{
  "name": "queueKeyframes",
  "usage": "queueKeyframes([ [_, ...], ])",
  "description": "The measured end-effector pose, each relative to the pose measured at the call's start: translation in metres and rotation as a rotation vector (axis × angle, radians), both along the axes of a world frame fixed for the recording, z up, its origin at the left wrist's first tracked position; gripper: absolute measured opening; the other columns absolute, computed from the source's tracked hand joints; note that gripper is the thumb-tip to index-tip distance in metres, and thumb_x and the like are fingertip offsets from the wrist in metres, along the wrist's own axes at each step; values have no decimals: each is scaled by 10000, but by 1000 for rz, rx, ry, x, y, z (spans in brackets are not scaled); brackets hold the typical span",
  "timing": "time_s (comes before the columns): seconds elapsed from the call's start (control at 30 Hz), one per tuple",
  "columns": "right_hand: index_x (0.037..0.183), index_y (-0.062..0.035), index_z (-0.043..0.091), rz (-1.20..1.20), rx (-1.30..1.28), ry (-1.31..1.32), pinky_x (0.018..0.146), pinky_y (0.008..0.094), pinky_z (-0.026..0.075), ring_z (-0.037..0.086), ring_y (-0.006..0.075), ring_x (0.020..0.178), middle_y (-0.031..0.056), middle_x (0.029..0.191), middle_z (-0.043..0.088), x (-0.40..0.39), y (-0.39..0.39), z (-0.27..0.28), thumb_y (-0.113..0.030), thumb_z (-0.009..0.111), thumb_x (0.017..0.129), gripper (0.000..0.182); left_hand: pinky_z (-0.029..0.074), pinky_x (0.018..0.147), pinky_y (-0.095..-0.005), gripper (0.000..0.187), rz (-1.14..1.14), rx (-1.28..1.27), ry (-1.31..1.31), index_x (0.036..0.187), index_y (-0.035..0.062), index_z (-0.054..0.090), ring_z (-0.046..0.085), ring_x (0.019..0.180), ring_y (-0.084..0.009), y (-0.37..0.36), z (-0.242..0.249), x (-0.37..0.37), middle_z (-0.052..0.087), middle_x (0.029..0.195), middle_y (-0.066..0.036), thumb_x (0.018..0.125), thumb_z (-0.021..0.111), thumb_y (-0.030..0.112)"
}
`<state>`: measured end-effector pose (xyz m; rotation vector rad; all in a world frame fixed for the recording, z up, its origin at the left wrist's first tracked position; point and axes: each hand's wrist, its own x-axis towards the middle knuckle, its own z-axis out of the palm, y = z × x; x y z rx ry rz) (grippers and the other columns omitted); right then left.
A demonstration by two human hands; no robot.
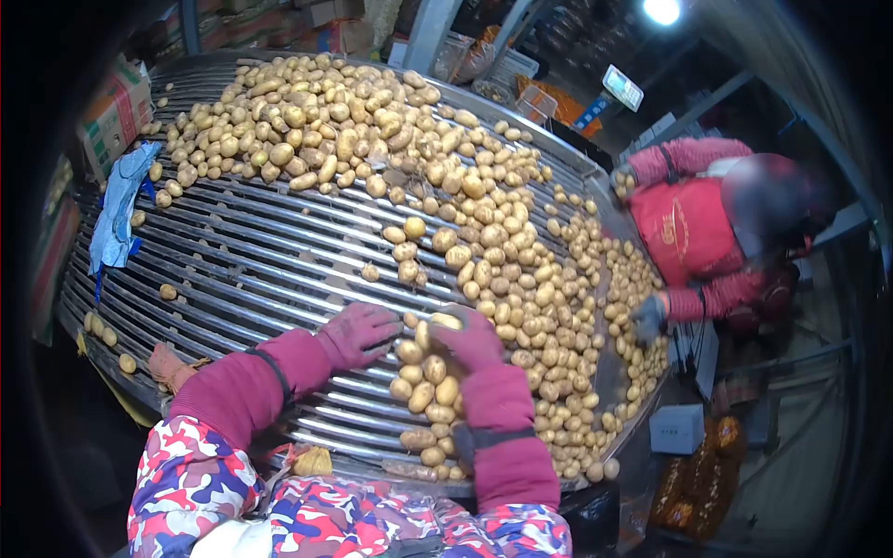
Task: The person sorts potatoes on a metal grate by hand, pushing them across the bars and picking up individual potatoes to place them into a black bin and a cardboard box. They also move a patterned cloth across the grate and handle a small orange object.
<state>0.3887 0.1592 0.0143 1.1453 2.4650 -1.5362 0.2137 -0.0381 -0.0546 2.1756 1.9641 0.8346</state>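
Potatoes (502,246) lie heaped over a table of parallel metal bars (270,246). My left hand (358,335), in a dusty purple glove, is over the bars with its fingers spread and nothing in it. To its right, my right hand (472,339), gloved the same way, is curled around a potato (446,321) at the edge of the pile. A small group of potatoes (426,386) sits between my forearms, below my hands.
Across the table at the right, a person in a red apron (688,228) has both hands at the potatoes. A blue cloth (121,209) and a carton (116,116) are at the left. A scale display (622,87) stands behind the table.
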Motion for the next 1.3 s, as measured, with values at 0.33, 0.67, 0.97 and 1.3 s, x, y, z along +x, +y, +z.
queueKeyframes([
  [0.33,1076,-114,724,-702,346,-591,896,402,510,657,319,1023,145,1055,698,380,-98,72,-329,798,749,398,422,1019,-463,500,12,-52,60,1267,96,592,532,1208,-334,2,8,6,579,1300,-124,797,702,225],
  [0.67,1353,-103,556,-127,746,-404,1058,451,421,485,369,1299,183,1409,510,273,-100,9,-349,754,791,644,332,1129,-567,741,-127,30,-115,1452,116,462,413,1356,-430,-10,6,54,446,1449,-243,802,747,329],
  [0.97,1482,-243,448,255,746,-364,1070,514,323,276,402,1439,211,1565,277,203,-88,-40,-445,701,822,735,307,1080,-713,815,-398,-218,208,1422,305,490,237,1374,-603,33,25,80,361,1524,-125,687,804,470],
  [1.3,1396,-176,537,290,975,-353,861,537,453,341,411,1389,133,1520,381,191,-18,-40,-478,672,829,657,264,1104,-676,817,-611,-104,218,1437,227,453,300,1398,-469,177,50,105,436,1468,-87,716,784,421],
])
